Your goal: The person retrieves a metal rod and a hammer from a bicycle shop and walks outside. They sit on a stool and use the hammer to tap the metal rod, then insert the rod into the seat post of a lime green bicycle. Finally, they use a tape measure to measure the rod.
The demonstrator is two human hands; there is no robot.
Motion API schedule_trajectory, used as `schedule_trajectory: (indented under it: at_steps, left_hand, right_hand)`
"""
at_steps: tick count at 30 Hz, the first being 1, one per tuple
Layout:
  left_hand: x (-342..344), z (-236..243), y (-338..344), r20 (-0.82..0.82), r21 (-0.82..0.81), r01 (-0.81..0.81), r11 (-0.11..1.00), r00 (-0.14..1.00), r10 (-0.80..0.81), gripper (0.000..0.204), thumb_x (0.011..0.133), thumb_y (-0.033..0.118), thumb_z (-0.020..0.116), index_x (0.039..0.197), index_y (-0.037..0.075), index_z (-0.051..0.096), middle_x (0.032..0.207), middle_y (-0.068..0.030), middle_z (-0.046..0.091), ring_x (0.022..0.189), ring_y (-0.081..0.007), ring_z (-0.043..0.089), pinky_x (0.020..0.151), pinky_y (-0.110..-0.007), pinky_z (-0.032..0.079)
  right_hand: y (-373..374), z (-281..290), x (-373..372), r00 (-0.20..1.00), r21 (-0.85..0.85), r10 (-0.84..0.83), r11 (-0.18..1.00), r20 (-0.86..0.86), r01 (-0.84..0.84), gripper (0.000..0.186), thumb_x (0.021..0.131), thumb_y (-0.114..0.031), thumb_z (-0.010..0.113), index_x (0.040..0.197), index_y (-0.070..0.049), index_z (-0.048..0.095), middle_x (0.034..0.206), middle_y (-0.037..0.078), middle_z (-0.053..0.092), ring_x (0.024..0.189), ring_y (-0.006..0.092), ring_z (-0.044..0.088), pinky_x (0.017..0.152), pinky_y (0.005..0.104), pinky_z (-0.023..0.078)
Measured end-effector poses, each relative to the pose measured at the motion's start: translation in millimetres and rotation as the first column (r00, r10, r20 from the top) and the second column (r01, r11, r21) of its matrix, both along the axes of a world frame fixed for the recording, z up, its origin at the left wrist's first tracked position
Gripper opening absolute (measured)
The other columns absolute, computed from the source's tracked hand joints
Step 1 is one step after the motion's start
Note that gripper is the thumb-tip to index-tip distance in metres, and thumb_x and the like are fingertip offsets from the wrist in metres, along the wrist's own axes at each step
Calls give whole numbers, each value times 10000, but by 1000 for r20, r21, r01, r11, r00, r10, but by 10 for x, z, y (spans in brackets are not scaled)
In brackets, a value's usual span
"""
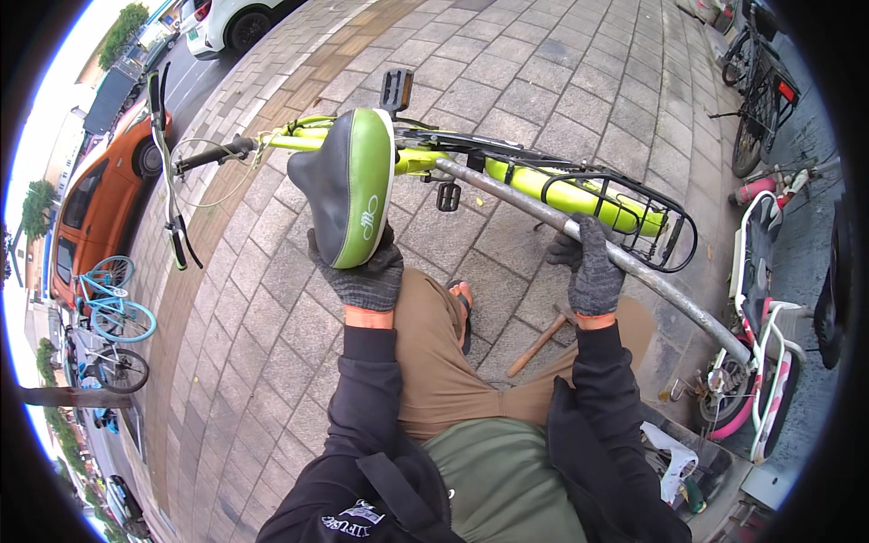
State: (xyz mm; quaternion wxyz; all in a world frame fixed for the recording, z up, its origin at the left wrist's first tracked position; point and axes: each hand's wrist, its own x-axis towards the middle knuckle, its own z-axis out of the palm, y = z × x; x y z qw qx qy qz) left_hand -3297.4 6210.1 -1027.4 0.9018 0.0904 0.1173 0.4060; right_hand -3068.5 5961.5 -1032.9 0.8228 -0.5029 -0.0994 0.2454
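In front of me a bright yellow-green bicycle (534,185) has a wide saddle (369,190), black on one side and green on the other. My left hand (362,271), in a grey knit glove, is closed on the near end of the saddle, its fingertips partly hidden beneath. A long grey metal pipe (665,287) slants from under the saddle area toward the lower right. Around the middle of it my gloved right hand (593,267) is wrapped. Where the pipe's far end meets the bicycle is partly hidden by the saddle.
A wooden-handled hammer (539,348) lies on the paving by my legs. Black pedals (396,90) and a rear rack (665,222) stick out from the bicycle. White-and-pink cycle parts (769,362) stand by the right wall. Parked bicycles (118,308) and an orange car (104,204) are at left.
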Motion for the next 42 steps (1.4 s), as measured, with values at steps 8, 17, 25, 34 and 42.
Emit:
schedule_trajectory:
  at_steps: [8, 17, 25, 34, 42]
  left_hand:
    - [-5, 125, -69, -46, -54, -24, 998, 999, 21, 634, 898, 716, 565, 1190, 157, 626, 938, -73, 690, 736, -215, 617, 406, -244, 426]
    - [-15, 220, -104, 14, -34, -4, 999, 1000, 5, 640, 922, 720, 523, 1187, 148, 633, 955, -67, 692, 751, -225, 640, 432, -268, 456]
    - [-72, 75, -55, 81, -47, 19, 999, 997, -15, 570, 927, 676, 566, 1155, 163, 661, 979, -41, 711, 688, -184, 632, 432, -286, 450]
    - [-66, 123, -56, 43, -124, -10, 992, 999, 15, 536, 945, 655, 538, 1161, 180, 660, 1004, -8, 720, 723, -182, 651, 436, -275, 436]
    - [-96, 142, -81, 42, -101, -20, 995, 999, 24, 569, 929, 679, 563, 1159, 169, 663, 1004, -20, 715, 705, -174, 621, 444, -270, 412]
  right_hand:
    - [99, -95, 26, 1000, 12, 22, 1000, -11, -22, 330, 1054, -267, 625, 1212, 19, 676, 890, 149, 721, 713, 248, 730, 610, 358, 623]
    - [114, -128, -9, 999, 27, 37, 999, 30, -38, 318, 1037, -283, 634, 1180, -1, 668, 874, 145, 711, 693, 258, 721, 591, 370, 622]
    - [100, -161, -24, 997, -40, 0, 999, 82, 4, 352, 1027, -324, 640, 1182, -8, 666, 847, 147, 713, 678, 264, 718, 584, 377, 605]
    - [70, -183, 55, 999, -26, -20, 999, 50, 21, 355, 1023, -320, 637, 1168, 2, 674, 841, 154, 724, 652, 262, 725, 584, 378, 620]
    - [184, -85, 148, 999, 3, -12, 1000, -39, 13, 306, 1025, -301, 633, 1130, -16, 670, 818, 134, 718, 646, 241, 716, 560, 359, 607]
